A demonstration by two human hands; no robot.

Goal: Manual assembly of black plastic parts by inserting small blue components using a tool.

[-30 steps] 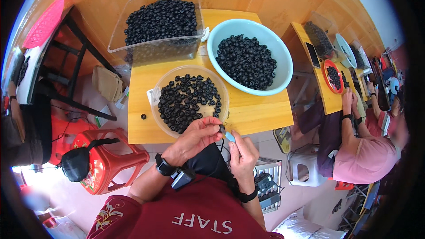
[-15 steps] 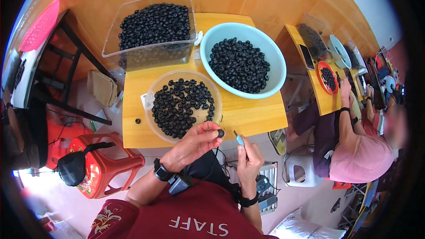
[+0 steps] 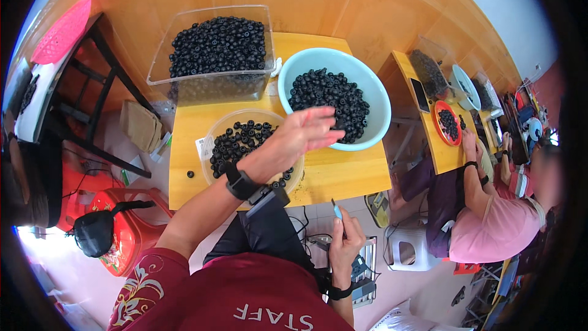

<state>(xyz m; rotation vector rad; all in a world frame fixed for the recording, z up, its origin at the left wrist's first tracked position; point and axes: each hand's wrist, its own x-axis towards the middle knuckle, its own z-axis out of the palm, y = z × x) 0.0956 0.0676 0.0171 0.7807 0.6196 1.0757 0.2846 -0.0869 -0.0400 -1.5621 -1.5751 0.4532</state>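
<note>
My left hand (image 3: 297,138) reaches over the near edge of a light blue basin (image 3: 384,107), fingers apart, and no piece shows in it. Small round black parts (image 3: 324,89), each with a hole, are heaped in that basin. My right hand (image 3: 347,242), in front of the table edge, closes round the blue handle of a small knife (image 3: 337,210), blade pointing up. Under my left forearm stands a shallow clear round tub (image 3: 298,179) with more black parts, partly hidden by the arm.
A clear rectangular bin (image 3: 220,89) full of black parts stands at the back left of the yellow table (image 3: 343,178). One loose part (image 3: 190,174) lies at the table's left. A red stool (image 3: 138,233) is at left; a co-worker in pink (image 3: 496,224) sits at right.
My left hand has moved up and right from near the knife to above the basin. The black part between its fingers is gone from sight. My right hand has dropped slightly, still holding the knife.
</note>
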